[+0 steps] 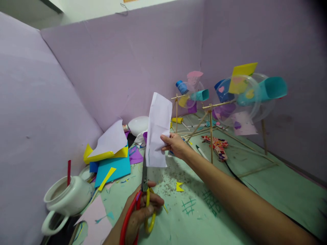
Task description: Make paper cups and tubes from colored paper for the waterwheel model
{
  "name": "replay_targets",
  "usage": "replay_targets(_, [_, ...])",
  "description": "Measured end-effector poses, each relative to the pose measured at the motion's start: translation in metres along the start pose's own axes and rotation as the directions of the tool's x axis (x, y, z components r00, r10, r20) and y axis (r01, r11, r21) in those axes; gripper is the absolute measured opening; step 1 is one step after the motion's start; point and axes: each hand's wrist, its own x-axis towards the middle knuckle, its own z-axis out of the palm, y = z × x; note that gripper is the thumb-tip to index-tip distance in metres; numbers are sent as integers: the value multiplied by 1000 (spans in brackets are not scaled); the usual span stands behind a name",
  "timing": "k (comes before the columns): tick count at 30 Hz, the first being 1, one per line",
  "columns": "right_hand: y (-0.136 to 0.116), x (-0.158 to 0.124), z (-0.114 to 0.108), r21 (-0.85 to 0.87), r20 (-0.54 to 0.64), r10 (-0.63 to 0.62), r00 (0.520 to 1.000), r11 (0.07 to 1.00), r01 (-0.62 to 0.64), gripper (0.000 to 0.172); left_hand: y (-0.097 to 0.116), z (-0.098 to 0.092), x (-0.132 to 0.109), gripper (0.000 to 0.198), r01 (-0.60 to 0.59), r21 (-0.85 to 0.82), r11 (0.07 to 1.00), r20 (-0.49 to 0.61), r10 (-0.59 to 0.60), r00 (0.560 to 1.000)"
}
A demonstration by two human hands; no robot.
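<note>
My left hand is closed round the scissors, which have one red and one yellow handle. Their blades point upward, near the lower left edge of a strip of white paper; I cannot tell whether they touch it. The paper stands upright with faint creases, pinched at its right edge between the thumb and fingers of my right hand. Below the paper, small crumbs and a notched yellow scrap lie on the green tabletop.
At left, a white teapot stands near stacked coloured sheets and a pink sheet. At right are two wheel models on stick frames, with a patterned glue gun below. Lilac panels enclose the table.
</note>
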Motion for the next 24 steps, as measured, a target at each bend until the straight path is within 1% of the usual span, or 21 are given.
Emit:
replay_targets(2, [-1,-1,1,-7,2,-9,1000,1000,9,8,-1,-5,8,54,121,-88,989,-8,-122,993])
replay_targets(3, [-2,-2,2,-12,4,-13,1000,1000,13,8,-1,-7,12,51,188,-134,973,-13,-192,981])
replay_targets(4, [-2,-2,3,-17,7,-15,1000,1000,16,9,0,-11,15,47,240,-171,956,-9,-245,969])
replay_targets(5, [-2,-3,5,-23,8,-18,1000,1000,18,9,1,-14,18,45,268,-194,944,7,-272,962])
replay_targets(6, [-3,-4,6,-29,8,-21,1000,999,22,9,2,-18,20,44,275,-203,940,42,-272,961])
replay_targets(8, [-3,-6,10,-39,4,-31,999,999,32,9,4,-23,22,43,249,-195,949,153,-221,963])
replay_targets(10, [-3,-8,13,-43,1,-42,999,998,42,9,5,-25,21,43,226,-171,959,264,-177,948])
replay_targets(11, [-3,-8,14,-44,1,-45,999,998,45,10,5,-24,20,44,207,-150,967,296,-156,942])
replay_targets(12, [-3,-9,14,-44,2,-47,999,998,47,10,5,-22,17,43,169,-125,978,291,-127,948])
replay_targets(13, [-3,-9,15,-45,2,-47,999,998,47,10,5,-18,13,42,124,-94,988,259,-96,961])
replay_targets(15, [-2,-9,15,-48,-4,-49,999,998,48,9,6,-9,4,38,6,-5,1000,106,-6,994])
replay_targets(17, [-1,-8,15,-51,-10,-51,999,997,51,8,7,0,-5,37,-52,90,995,0,53,999])
replay_targets(20, [0,-8,15,-56,-12,-56,998,997,55,7,9,9,-12,39,-48,149,988,-33,54,998])
replay_targets(24, [-1,-10,17,-65,-19,-67,998,996,66,7,16,12,-12,45,-13,116,993,-57,19,998])
